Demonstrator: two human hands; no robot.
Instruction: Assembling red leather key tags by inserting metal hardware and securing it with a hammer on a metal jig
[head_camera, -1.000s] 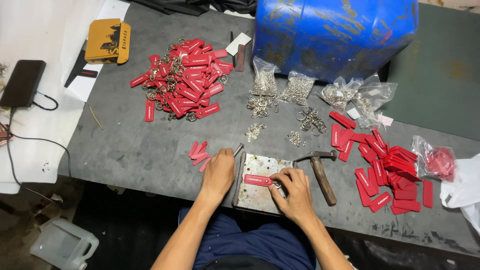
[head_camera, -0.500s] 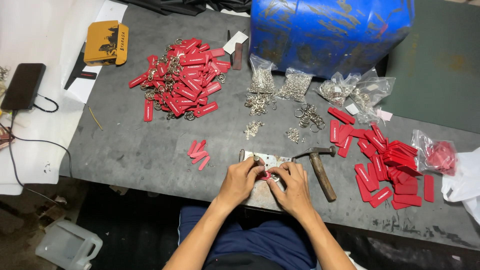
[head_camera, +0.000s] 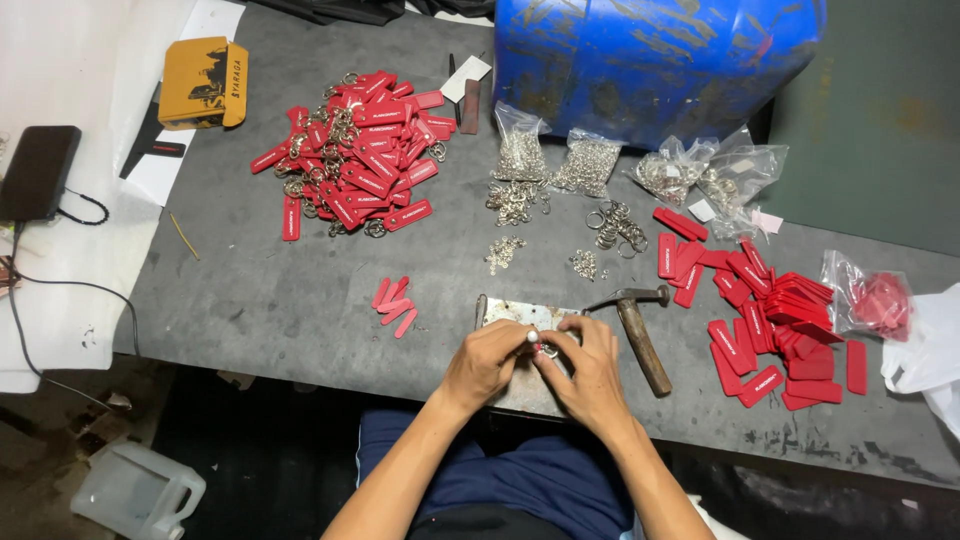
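Both hands have drawn together since a second ago, when they lay flat on a red tag on the metal plate (head_camera: 520, 316); now the left hand (head_camera: 487, 360) and the right hand (head_camera: 588, 372) meet over that plate at the near edge of the bench (head_camera: 280, 300). Fingers of both are pinched shut on one small piece (head_camera: 540, 345), partly red and partly metal, too small to make out further. Just right of the right hand lies a hammer (head_camera: 640, 335), with loose red tags (head_camera: 775, 320) beyond it and a small cluster of tags (head_camera: 395, 305) to the left.
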